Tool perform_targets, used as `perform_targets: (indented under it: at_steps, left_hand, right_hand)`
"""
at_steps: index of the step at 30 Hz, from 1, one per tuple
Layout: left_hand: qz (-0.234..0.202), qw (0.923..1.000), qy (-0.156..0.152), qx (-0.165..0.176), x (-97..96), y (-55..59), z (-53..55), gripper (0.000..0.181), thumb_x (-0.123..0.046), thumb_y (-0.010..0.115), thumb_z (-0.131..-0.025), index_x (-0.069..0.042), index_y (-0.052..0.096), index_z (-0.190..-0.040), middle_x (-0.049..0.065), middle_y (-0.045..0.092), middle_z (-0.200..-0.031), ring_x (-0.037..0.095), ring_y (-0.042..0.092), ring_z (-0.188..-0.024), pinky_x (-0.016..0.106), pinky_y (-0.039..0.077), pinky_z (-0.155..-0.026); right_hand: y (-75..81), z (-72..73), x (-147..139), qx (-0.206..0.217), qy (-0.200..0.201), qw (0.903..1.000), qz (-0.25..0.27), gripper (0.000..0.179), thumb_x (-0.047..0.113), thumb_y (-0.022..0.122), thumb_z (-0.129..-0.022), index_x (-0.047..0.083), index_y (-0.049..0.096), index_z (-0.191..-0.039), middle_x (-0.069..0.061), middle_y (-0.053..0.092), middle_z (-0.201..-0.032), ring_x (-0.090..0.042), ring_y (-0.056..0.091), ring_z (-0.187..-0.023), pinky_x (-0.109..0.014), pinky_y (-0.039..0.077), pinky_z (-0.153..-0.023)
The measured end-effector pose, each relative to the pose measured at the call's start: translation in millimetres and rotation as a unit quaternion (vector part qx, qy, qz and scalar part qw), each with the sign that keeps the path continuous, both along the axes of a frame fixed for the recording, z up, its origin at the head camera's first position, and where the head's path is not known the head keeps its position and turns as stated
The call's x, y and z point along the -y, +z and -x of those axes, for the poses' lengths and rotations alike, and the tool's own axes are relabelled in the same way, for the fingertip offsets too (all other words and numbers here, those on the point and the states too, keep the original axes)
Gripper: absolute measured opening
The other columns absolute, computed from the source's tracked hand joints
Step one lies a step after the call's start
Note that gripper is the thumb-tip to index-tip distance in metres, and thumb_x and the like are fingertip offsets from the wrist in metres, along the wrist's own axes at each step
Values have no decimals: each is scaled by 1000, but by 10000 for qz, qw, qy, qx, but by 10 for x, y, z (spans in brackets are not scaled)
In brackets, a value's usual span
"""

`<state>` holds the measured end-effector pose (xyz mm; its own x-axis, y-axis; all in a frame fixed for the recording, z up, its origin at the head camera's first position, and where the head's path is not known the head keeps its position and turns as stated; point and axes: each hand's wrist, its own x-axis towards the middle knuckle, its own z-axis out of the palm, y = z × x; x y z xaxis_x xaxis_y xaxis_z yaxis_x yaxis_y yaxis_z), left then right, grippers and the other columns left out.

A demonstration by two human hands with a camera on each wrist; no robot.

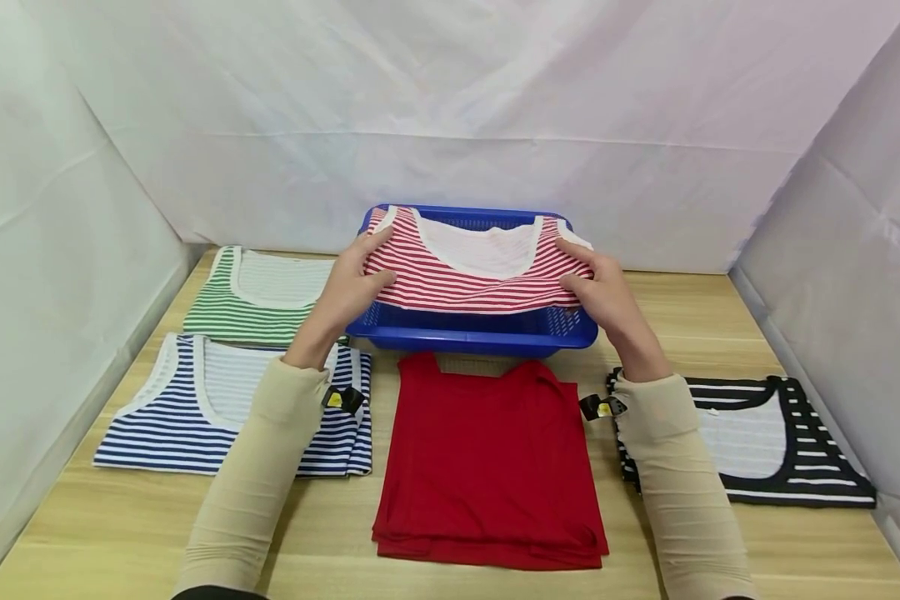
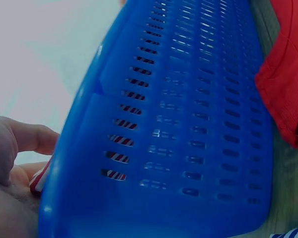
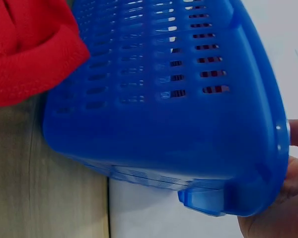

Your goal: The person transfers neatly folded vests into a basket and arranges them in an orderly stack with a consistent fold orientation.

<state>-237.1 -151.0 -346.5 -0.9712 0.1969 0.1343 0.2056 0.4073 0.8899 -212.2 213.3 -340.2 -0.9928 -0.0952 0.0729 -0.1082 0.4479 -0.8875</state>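
A folded red-and-white striped tank top (image 1: 465, 287) with white trim is stretched between both hands over the blue plastic basket (image 1: 472, 340). My left hand (image 1: 356, 279) pinches its left side, thumb in front. On the opposite side my right hand (image 1: 603, 287) pinches it the same way. In the left wrist view, red stripes show through the slots of the basket (image 2: 164, 124), and the left hand (image 2: 20, 158) is at the rim. The right wrist view has the right hand (image 3: 288, 198) partly hidden behind the basket's corner.
Folded tank tops lie about the wooden table (image 1: 322, 542): a green-striped one (image 1: 247, 321) and a blue-striped one (image 1: 165, 433) at left, a plain red one (image 1: 491, 467) in front of the basket, a black-and-white one (image 1: 802, 442) at right. White sheeting (image 1: 465, 100) encloses the back and sides.
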Motion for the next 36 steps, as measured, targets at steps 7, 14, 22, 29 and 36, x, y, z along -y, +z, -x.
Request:
perform_targets:
  at_steps: [7, 14, 22, 29, 36]
  left_hand:
    - [567, 9983, -108, 34, -17, -36, 8, 73, -2, 51, -93, -17, 33, -163, 13, 15, -174, 27, 16, -161, 49, 29, -122]
    - [935, 9946, -440, -84, -42, -58, 34, 78, 5, 44, -89, -10, 28, -164, 15, 10, -174, 27, 6, -163, 50, 24, -125]
    - [1440, 9872, -639, -236, -83, -65, 63, 81, 9, 44, -86, -8, 27, -164, 16, 16, -173, 30, 8, -162, 48, 33, -111]
    - [1868, 9802, -657, -87, -70, -73, 74, 84, 10, 42, -82, -5, 25, -164, 21, 13, -173, 35, 9, -162, 51, 26, -125]
    - [2205, 9728, -697, 130, -104, -63, 48, 82, 8, 43, -86, -5, 23, -164, 21, 13, -173, 34, 7, -162, 53, 16, -130]
  right_hand:
    - [-38, 45, 51, 60, 26, 9995, -323, 62, 5, 52, -98, 14, 43, -158, -20, 39, -162, -27, 54, -92, -24, 46, -67]
    - [-81, 130, 103, 147, 147, 9980, -591, 63, 1, 52, -95, 7, 44, -157, -29, 50, -149, -14, 55, -61, -25, 53, -57]
    - [-112, 165, 182, -285, -56, 9881, -1508, 60, 2, 53, -93, 2, 48, -153, -32, 58, -139, -27, 57, -68, -27, 47, -56]
    - [-151, 152, 301, -633, -205, 9690, -2380, 57, 5, 50, -93, 0, 51, -150, -30, 60, -141, -26, 43, -61, -34, 35, -57]
    - [-212, 123, 382, -712, -110, 9459, -3164, 58, 5, 48, -93, 0, 50, -151, -28, 57, -146, -43, 63, -109, -53, 50, -86]
